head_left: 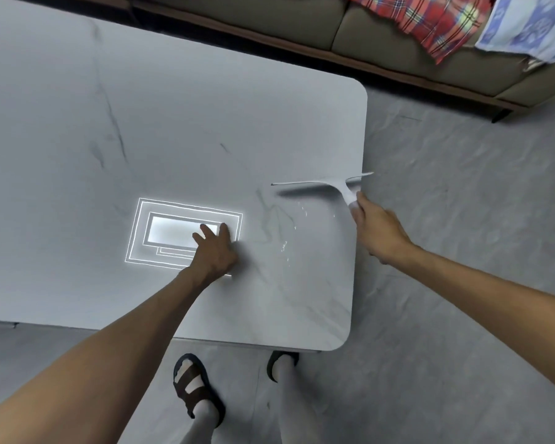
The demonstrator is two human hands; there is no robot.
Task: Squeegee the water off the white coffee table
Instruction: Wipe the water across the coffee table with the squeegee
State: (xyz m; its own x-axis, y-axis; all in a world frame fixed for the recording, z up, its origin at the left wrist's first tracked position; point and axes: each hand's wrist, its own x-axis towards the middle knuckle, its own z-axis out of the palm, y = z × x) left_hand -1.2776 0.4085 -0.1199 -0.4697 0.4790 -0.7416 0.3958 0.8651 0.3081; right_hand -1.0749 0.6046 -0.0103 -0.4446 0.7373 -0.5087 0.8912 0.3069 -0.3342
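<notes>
Squeegee [324, 184] handle clamped in right hand [377, 230], blade beyond it; left hand [213, 248] flat, fingers spread, on table [205, 123].

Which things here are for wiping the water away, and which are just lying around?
For the job:
squeegee, held in the right hand
water drops
white coffee table
left hand, pressed flat on the table

Just lying about:
sofa
plaid cloth
blue cloth

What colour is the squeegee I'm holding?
White, handle and blade alike; the squeegee in the right hand shows in the head view.
</notes>
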